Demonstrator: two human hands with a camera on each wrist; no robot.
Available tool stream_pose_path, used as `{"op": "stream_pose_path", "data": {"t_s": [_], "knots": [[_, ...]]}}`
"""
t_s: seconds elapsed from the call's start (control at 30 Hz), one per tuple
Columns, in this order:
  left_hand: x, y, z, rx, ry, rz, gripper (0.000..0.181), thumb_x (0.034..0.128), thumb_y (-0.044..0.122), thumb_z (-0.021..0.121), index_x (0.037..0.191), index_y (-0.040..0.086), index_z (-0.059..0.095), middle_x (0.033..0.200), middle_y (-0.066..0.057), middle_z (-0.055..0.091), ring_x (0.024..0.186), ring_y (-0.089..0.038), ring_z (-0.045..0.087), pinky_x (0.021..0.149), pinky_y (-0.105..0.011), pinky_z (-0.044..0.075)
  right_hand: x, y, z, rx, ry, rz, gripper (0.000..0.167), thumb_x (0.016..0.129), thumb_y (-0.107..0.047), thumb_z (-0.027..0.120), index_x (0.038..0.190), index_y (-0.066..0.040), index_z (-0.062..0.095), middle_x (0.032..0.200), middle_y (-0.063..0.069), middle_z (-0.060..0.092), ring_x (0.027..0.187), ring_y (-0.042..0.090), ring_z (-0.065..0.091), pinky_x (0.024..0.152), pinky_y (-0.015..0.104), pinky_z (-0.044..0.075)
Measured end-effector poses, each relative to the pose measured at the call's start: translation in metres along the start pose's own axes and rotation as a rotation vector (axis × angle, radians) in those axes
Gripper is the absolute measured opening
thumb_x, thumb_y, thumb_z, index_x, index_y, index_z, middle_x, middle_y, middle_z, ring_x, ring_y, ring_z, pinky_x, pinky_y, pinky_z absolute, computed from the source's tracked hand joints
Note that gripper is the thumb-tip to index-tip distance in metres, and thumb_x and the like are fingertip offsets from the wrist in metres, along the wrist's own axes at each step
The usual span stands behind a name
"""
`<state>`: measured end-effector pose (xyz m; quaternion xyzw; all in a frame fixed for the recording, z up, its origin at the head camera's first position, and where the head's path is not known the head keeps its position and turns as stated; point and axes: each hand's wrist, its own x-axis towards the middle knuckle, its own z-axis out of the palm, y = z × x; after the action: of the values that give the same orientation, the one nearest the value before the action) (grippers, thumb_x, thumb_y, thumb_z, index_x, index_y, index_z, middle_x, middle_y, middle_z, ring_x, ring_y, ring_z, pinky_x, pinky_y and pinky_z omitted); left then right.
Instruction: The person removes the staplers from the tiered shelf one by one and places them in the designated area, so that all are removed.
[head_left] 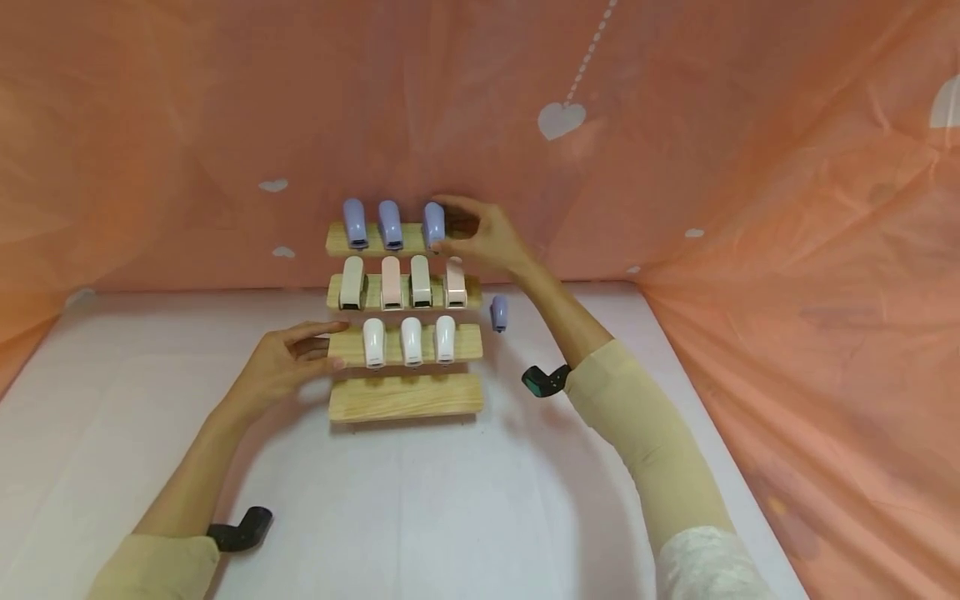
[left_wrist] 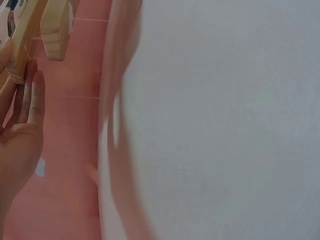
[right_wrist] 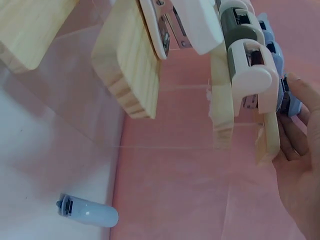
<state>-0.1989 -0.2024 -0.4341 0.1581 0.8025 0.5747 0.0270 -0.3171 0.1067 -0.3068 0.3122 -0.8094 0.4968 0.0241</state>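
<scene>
At the near edge, beige sleeves [head_left: 648, 450] cover the person's arms, a black device [head_left: 243, 531] strapped at the left wrist, over a white tabletop [head_left: 420, 517]. The front wooden shelf [head_left: 405, 398] is the nearest of four stepped boards. On the second shelf [head_left: 468, 342] sit three white staplers [head_left: 411, 340] in a row; the left hand [head_left: 281, 362] has its grip spread across that shelf's left end, thumb on the near side, fingers on the far side. Farther right, a loose purple stapler [head_left: 499, 312] lies on the tabletop beside the rack. The third shelf [head_left: 472, 293] carries two grey-green staplers [head_left: 421, 279] alternating with two pink staplers [head_left: 391, 279]. On the far shelf [head_left: 412, 237], two purple staplers [head_left: 390, 223] stand left of the rightmost purple stapler [head_left: 434, 222], which the right hand [head_left: 487, 237] pinches, its grip closed to the stapler's width. Behind everything hangs a heart-patterned pink-orange sheet [head_left: 450, 100].
</scene>
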Motion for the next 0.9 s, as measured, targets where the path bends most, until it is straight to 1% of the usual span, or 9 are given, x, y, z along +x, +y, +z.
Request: {"op": "stream_pose_path", "data": {"t_s": [0.1,0.23,0.33,0.47,0.63,0.77,0.9], "knots": [[0.001,0.0,-0.001,-0.004,-0.006,-0.006,0.056,0.0884,0.02,0.078,0.138,0.003,0.057,0.137,-0.018,0.057,0.109,0.001,0.059,0.09,-0.015,0.051,-0.002,0.001,-0.005,0.033,0.03,0.001,0.063,0.079,-0.001,0.083,0.137,0.001,0.057,0.127,0.017,0.064,0.111,0.025,0.063,0.097,0.032,0.052],[-0.003,-0.001,-0.001,-0.023,-0.001,-0.02,0.056,0.0894,0.019,0.077,0.139,0.003,0.056,0.137,-0.02,0.057,0.108,0.001,0.06,0.089,-0.015,0.051,-0.004,0.005,-0.008,0.037,0.036,0.009,0.062,0.08,-0.004,0.083,0.137,-0.001,0.058,0.128,0.016,0.064,0.112,0.025,0.062,0.099,0.035,0.051],[-0.006,-0.002,-0.002,-0.039,0.01,-0.014,0.055,0.0897,0.017,0.076,0.138,0.002,0.056,0.135,-0.017,0.058,0.107,0.001,0.061,0.089,-0.016,0.052,-0.007,0.007,-0.011,0.042,0.043,0.008,0.062,0.081,-0.005,0.082,0.137,-0.003,0.059,0.129,0.016,0.063,0.111,0.026,0.063,0.099,0.037,0.051],[-0.009,-0.002,-0.002,-0.039,0.014,-0.006,0.055,0.0899,0.016,0.076,0.138,0.001,0.055,0.134,-0.012,0.059,0.107,0.002,0.061,0.089,-0.016,0.051,-0.012,0.01,-0.015,0.02,0.071,0.0,0.06,0.08,-0.004,0.082,0.136,-0.004,0.06,0.13,0.015,0.063,0.11,0.026,0.064,0.098,0.039,0.052],[-0.011,-0.001,-0.003,-0.016,0.012,-0.018,0.056,0.0899,0.018,0.076,0.139,0.002,0.055,0.135,-0.014,0.058,0.107,0.004,0.06,0.088,-0.014,0.051,-0.021,0.015,-0.023,-0.022,0.103,-0.003,0.059,0.081,-0.004,0.082,0.136,-0.005,0.061,0.13,0.014,0.064,0.108,0.025,0.064,0.098,0.04,0.051],[-0.013,-0.001,-0.003,-0.012,0.009,-0.029,0.056,0.0898,0.019,0.076,0.139,0.003,0.055,0.135,-0.016,0.058,0.107,0.004,0.06,0.088,-0.014,0.051,-0.028,0.02,-0.029,-0.034,0.106,-0.01,0.058,0.083,-0.003,0.079,0.137,-0.003,0.059,0.13,0.016,0.063,0.11,0.027,0.063,0.099,0.039,0.051],[-0.015,-0.002,-0.003,-0.018,0.015,-0.036,0.057,0.0893,0.018,0.077,0.139,0.002,0.055,0.135,-0.017,0.058,0.107,0.003,0.06,0.088,-0.015,0.051,-0.034,0.024,-0.034,-0.016,0.093,-0.01,0.059,0.084,0.0,0.077,0.14,-0.001,0.056,0.132,0.018,0.062,0.112,0.03,0.062,0.099,0.04,0.051]]}}
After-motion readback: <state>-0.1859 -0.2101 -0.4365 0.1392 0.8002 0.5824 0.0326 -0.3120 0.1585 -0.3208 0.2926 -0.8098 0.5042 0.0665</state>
